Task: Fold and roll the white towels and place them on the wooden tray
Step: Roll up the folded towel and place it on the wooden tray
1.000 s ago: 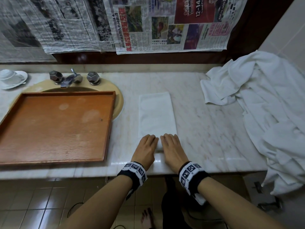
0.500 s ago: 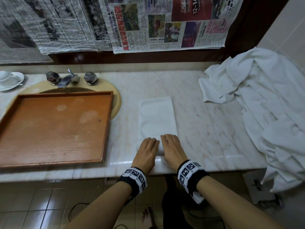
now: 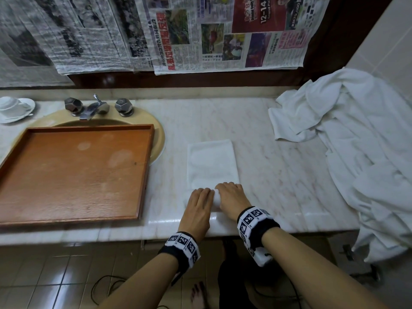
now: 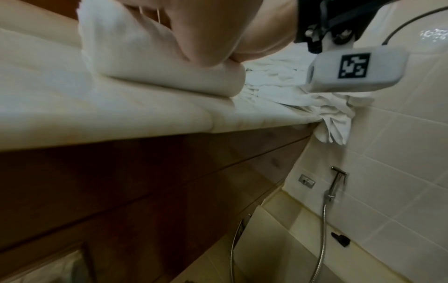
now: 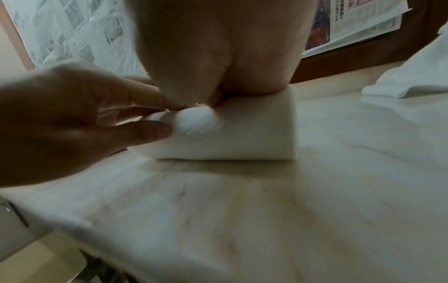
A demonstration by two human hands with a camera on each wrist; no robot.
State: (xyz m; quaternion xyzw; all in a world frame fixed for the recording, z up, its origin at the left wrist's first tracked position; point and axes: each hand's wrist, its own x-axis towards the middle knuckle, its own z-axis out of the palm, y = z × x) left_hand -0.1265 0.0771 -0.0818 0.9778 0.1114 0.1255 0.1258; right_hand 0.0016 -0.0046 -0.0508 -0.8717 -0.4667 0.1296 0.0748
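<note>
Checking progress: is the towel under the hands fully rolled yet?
Partly rolled: both hands press a roll at the towel's near end; the rest lies flat.

tray [image 3: 75, 172] left of towel [image 3: 211, 163], pile [image 3: 367, 163] right

I see a pale marble countertop [image 3: 256, 139] spanning the view. At 9 o'clock a wooden tray [image 3: 73, 172] rests on it, overlapping the beige sink rim [image 3: 159, 134]. At 10 o'clock sits a white cup and saucer [image 3: 15, 108]. Near center a folded white towel [image 3: 211, 163] lies flat, its near end rolled. At 3 o'clock a heap of white towels [image 3: 356, 152] lies, draping over the counter's front edge.
</note>
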